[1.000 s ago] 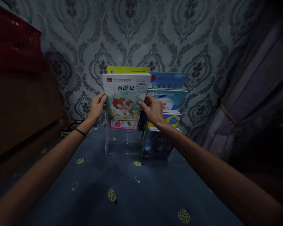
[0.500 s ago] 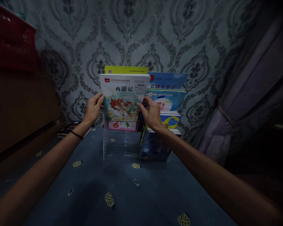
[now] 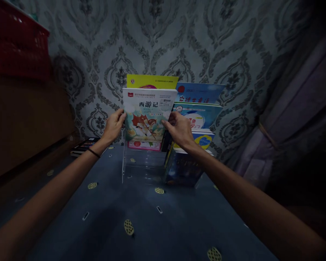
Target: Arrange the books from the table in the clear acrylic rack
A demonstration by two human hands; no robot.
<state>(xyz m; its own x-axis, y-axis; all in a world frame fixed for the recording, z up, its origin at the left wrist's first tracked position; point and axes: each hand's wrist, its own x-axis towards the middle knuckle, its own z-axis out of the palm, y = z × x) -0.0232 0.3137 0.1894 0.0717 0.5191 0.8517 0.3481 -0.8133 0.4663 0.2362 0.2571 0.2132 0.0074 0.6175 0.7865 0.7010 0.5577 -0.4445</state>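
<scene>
Between my hands stands a thin paperback book [image 3: 145, 125] with a pale cover, black Chinese title and a picture of a figure in a red cape. My left hand [image 3: 114, 127] grips its left edge, thumb in front. At its right edge my right hand [image 3: 179, 127] pinches it with thumb and fingers. The book is upright over a clear tiered rack [image 3: 123, 166]. Behind it a yellow book [image 3: 153, 80] sticks up, and below its lower edge shows a pink book [image 3: 143, 145]. Whether its bottom rests in a tier is unclear.
The rack's right side holds several books: a blue one [image 3: 203, 92] at the back, a teal one [image 3: 213, 113], and a dark blue one [image 3: 184, 170] in front. Dark books [image 3: 84, 146] lie on the blue tablecloth [image 3: 105, 224]. A red basket [image 3: 19, 47] and a curtain [image 3: 296, 119] flank the wall.
The view has shifted, so everything sits slightly farther right. The paperback has dropped a little against the yellow book behind it, more of which now shows. Both hands keep their hold.
</scene>
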